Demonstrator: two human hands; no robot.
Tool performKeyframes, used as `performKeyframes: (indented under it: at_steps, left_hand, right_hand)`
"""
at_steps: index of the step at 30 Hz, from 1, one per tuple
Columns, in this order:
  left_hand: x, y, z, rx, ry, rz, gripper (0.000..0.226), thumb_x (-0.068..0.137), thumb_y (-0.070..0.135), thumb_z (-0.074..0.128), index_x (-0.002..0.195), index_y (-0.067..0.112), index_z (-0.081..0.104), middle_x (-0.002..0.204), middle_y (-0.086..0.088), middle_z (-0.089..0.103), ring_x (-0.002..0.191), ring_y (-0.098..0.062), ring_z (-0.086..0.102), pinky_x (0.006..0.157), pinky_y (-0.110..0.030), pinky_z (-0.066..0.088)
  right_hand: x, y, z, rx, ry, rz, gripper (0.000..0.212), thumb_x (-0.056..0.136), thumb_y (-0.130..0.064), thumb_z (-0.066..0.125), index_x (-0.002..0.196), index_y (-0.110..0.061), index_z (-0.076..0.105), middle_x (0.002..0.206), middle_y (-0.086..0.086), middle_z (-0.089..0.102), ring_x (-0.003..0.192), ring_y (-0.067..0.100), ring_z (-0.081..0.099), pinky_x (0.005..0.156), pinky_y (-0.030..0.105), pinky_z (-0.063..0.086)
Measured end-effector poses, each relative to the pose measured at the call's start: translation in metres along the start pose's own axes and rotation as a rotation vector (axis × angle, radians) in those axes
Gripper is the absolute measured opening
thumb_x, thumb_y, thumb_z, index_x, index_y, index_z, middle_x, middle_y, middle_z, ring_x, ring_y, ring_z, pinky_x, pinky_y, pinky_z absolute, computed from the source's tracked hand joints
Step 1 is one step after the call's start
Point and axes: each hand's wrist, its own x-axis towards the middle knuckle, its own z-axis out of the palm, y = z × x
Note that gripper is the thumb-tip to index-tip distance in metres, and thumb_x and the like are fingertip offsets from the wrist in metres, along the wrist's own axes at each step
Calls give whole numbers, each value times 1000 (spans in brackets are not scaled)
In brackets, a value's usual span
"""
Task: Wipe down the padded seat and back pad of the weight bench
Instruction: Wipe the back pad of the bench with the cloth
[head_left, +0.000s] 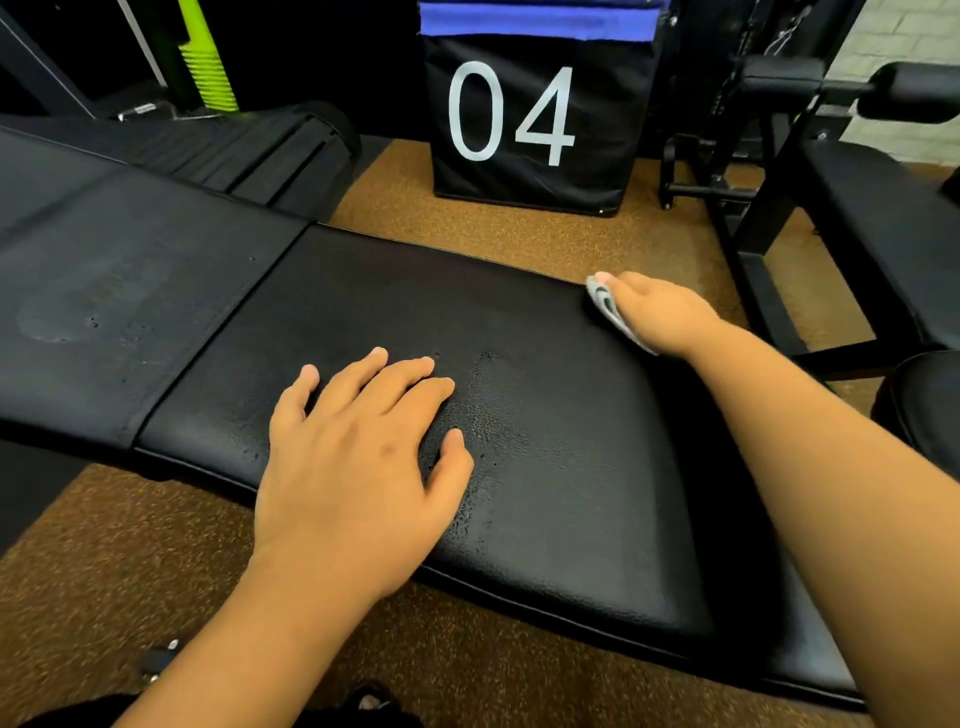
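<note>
The black padded seat (545, 374) of the weight bench lies across the middle of the view, with damp streaks near its centre. The black back pad (119, 291) joins it on the left and shows a dull wet patch. My left hand (358, 457) rests flat on the seat's near side, fingers spread. At the seat's far right corner my right hand (660, 317) presses a small grey cloth (608, 309) onto the pad; most of the cloth is hidden under the palm.
A black box marked 04 (530, 119) with a blue top stands on the brown floor (519, 234) behind the bench. Another black bench and frame (857, 218) stands at the right. Dark equipment with a green part (205, 57) sits at the back left.
</note>
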Motion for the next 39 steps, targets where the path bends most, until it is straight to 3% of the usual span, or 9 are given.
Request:
performKeyframes:
  at_steps: [3,10,14,16,22,26,31,34,39]
  left_hand:
    - [0,0,0,4,-7,-3,42,86,48,42,120,34,63,133,15,57,134,-16,45,111,-52,28]
    - [0,1,-1,6,-7,-8,42,86,48,42,121,34,63,134,15,57,134,-15,45,111,-51,27]
    - [0,0,0,3,4,-4,44,86,48,40,121,34,64,134,15,57,134,-15,45,111,-51,27]
    - [0,0,-1,4,7,0,43,87,48,41,120,34,64,134,15,57,134,-15,45,111,-50,27]
    - [0,1,-2,7,-1,-6,43,87,49,39,121,35,63,134,15,57,134,-14,44,111,-50,26]
    - [-1,1,-1,-1,0,-2,43,87,49,38,120,35,63,134,16,56,134,-14,44,112,-50,25]
    - [-1,1,-1,-3,5,5,43,87,49,39,120,34,63,134,15,57,134,-15,44,111,-51,26]
    - [-1,0,0,-10,15,6,43,87,48,39,119,33,64,133,14,57,134,-16,45,111,-51,27]
    - [0,0,0,-6,21,3,44,87,49,39,120,34,64,133,15,57,134,-15,45,111,-51,27]
  right_hand:
    - [11,-7,-2,-57,-26,76,72,98,-63,13,143,-17,46,149,10,45,137,30,41,110,43,29]
    - [-7,-102,22,-93,87,-119,64,97,-62,20,136,-20,47,144,11,47,131,35,42,106,52,29]
    - [-53,-91,37,-53,84,-302,64,100,-59,22,154,-25,21,163,1,13,150,26,8,119,53,7]
    - [-57,-62,34,-13,58,-307,62,100,-58,23,155,-29,16,165,-3,7,151,24,2,121,50,3]
    - [-12,-13,13,-51,102,-23,55,99,-53,18,136,-24,47,140,10,50,128,36,45,106,52,28]
    - [-22,-37,18,-136,98,12,59,98,-54,18,141,-21,41,148,10,41,134,35,37,108,55,25]
    - [-92,-57,34,-110,29,-228,66,99,-58,18,156,-28,6,165,-1,-2,151,26,-4,119,52,2]
    - [-131,-48,30,-120,-17,-322,70,95,-63,14,156,-31,0,164,-7,-10,150,20,-12,120,46,-4]
    - [-108,-33,23,-69,-39,-218,71,93,-66,18,155,-35,2,164,-7,-9,150,21,-12,120,46,-5]
